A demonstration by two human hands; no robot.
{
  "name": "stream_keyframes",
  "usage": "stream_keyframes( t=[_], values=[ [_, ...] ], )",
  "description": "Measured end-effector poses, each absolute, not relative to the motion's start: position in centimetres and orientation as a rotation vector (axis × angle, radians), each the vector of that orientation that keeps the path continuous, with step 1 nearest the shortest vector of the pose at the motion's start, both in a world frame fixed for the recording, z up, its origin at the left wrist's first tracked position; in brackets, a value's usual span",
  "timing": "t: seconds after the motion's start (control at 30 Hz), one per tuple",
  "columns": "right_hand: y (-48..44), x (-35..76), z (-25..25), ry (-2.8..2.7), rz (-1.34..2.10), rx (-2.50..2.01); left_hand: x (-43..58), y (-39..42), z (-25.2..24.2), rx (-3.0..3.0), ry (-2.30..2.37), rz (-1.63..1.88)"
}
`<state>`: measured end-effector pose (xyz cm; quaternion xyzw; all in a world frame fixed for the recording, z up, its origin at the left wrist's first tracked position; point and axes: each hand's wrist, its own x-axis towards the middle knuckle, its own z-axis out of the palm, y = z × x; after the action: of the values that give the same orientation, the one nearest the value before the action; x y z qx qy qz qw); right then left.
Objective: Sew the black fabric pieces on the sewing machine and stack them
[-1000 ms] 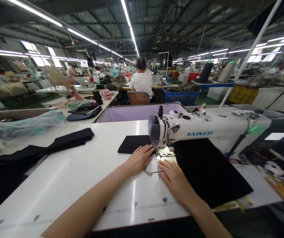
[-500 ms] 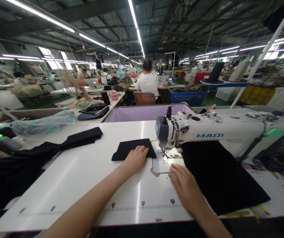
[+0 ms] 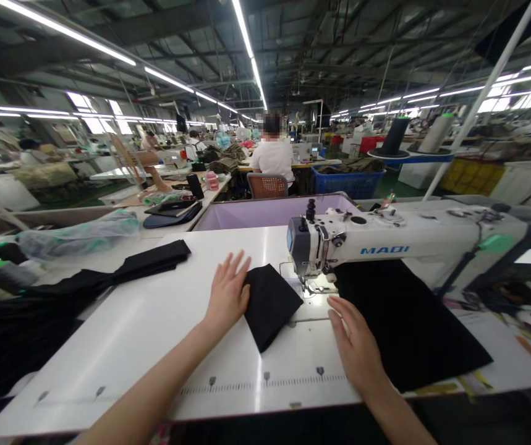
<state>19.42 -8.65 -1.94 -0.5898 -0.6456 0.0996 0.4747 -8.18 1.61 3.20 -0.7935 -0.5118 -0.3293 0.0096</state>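
Head view of a sewing station. The left hand is open, fingers spread and pointing away from the person, resting on the white table. Its thumb side touches the left edge of a small black fabric piece, which lies cornerwise just in front of the sewing machine, near the needle. The right hand is also open and flat, palm down, at the left edge of a large black fabric panel that runs under the machine arm. Long black strips lie well apart on the left. Beyond the table stand a purple bin and a seated person.
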Motion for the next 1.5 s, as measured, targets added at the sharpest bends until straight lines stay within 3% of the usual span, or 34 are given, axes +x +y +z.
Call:
stream_keyframes(
  t=[0.13,0.33,1.0,1.5],
  values=[
    [-10.0,17.6,-0.1,-1.676,0.192,-1.365,-6.6,-1.8,2.3,-2.823,-1.246,-0.364],
    [-10.4,15.1,0.0,-2.052,0.132,-1.401,-3.7,-4.8,3.6,-2.764,-1.343,-0.169],
    [-6.3,18.6,-1.9,-2.124,0.151,-1.363,-0.8,-0.6,0.6,-3.055,-1.123,-0.471],
    [-6.3,18.5,-1.2,-2.145,0.176,-1.399,-0.8,-0.1,0.5,-3.062,-1.162,-0.389]
  ],
)
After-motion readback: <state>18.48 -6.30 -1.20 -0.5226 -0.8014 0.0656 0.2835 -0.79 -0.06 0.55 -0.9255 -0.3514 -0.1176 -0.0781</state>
